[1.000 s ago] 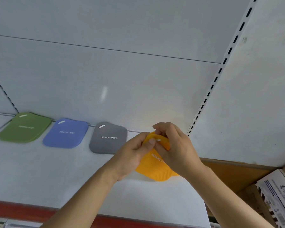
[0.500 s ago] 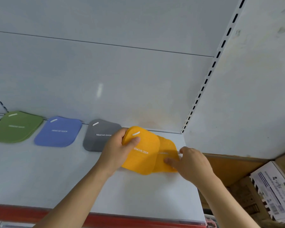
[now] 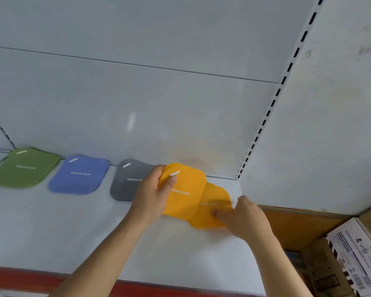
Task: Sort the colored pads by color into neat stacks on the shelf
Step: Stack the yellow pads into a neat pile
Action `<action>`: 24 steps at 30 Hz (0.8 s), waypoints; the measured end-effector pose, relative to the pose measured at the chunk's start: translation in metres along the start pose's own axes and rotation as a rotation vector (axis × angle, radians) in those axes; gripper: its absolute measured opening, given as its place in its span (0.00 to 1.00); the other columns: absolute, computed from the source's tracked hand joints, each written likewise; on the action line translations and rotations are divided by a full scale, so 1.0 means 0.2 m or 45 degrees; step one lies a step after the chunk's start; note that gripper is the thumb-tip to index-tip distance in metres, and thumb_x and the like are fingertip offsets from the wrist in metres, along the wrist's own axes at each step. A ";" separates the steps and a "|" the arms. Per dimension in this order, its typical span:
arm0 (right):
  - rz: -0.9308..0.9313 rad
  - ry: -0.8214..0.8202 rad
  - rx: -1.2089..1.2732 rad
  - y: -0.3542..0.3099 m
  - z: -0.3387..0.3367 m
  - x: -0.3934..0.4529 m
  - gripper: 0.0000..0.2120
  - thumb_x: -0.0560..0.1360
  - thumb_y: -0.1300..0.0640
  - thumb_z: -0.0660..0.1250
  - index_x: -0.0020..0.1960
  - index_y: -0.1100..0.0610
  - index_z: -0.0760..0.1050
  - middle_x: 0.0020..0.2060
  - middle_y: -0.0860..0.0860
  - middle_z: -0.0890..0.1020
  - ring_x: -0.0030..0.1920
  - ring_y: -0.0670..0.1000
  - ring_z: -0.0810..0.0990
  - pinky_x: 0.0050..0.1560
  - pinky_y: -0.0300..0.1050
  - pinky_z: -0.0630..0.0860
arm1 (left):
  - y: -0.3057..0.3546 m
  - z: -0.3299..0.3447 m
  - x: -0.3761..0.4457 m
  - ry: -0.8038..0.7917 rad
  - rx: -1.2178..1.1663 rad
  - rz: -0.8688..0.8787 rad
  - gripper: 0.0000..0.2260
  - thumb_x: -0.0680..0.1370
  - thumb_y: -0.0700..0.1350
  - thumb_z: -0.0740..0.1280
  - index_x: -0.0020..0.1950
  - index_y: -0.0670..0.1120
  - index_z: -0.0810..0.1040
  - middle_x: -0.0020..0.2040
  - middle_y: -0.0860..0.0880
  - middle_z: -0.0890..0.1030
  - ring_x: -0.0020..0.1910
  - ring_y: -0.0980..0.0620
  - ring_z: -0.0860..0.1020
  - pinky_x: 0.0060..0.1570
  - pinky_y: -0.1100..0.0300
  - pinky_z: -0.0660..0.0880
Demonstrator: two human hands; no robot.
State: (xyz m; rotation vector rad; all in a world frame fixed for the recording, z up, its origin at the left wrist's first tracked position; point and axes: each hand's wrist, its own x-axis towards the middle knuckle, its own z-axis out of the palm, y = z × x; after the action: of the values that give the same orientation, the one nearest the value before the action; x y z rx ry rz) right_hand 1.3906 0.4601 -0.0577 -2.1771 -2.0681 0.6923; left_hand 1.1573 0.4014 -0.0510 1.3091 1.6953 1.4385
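Observation:
On the white shelf (image 3: 51,232) lie a green pad (image 3: 25,168), a blue pad (image 3: 79,174) and a grey pad (image 3: 126,181) in a row along the back. My left hand (image 3: 152,196) grips the left edge of an orange pad (image 3: 184,194), thumb on top, covering part of the grey pad. That orange pad overlaps a second orange pad (image 3: 214,209) lying to its right. My right hand (image 3: 242,215) rests flat on the second orange pad with straight fingers.
The shelf's back panel (image 3: 137,103) rises right behind the pads, and a side panel with a slotted upright (image 3: 266,112) closes the right end. Cardboard boxes (image 3: 351,258) stand low at the right. A red strip (image 3: 19,275) runs along the shelf's front edge.
Both hands held the orange pads together a second ago. They have since parted: my left hand drew one orange pad leftward, my right hand went flat onto the other.

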 end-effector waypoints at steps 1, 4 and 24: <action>0.011 -0.027 -0.003 -0.01 -0.01 -0.01 0.31 0.68 0.31 0.72 0.54 0.55 0.69 0.50 0.50 0.78 0.49 0.53 0.79 0.41 0.47 0.72 | 0.00 0.00 0.00 -0.002 0.003 0.002 0.08 0.84 0.51 0.67 0.61 0.53 0.80 0.54 0.56 0.85 0.54 0.63 0.81 0.53 0.63 0.77; 0.045 -0.081 0.073 -0.02 -0.03 0.00 0.31 0.66 0.33 0.76 0.53 0.55 0.71 0.43 0.49 0.78 0.42 0.49 0.77 0.33 0.43 0.69 | 0.00 0.00 0.00 0.000 0.003 -0.009 0.07 0.84 0.51 0.66 0.62 0.56 0.79 0.55 0.58 0.84 0.54 0.65 0.80 0.54 0.63 0.76; -1.031 0.036 -0.093 -0.31 -0.49 -0.19 0.17 0.77 0.54 0.69 0.63 0.38 0.75 0.50 0.43 0.83 0.48 0.46 0.80 0.47 0.46 0.81 | 0.13 -0.04 0.00 -0.362 -0.410 -0.260 0.10 0.82 0.50 0.67 0.60 0.49 0.81 0.60 0.39 0.83 0.60 0.38 0.82 0.66 0.33 0.73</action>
State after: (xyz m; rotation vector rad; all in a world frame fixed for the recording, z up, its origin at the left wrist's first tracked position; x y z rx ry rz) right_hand 1.3674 0.4563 0.0626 -1.1483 -2.6650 0.4758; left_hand 1.1588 0.3973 -0.0238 1.0714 1.3081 1.2742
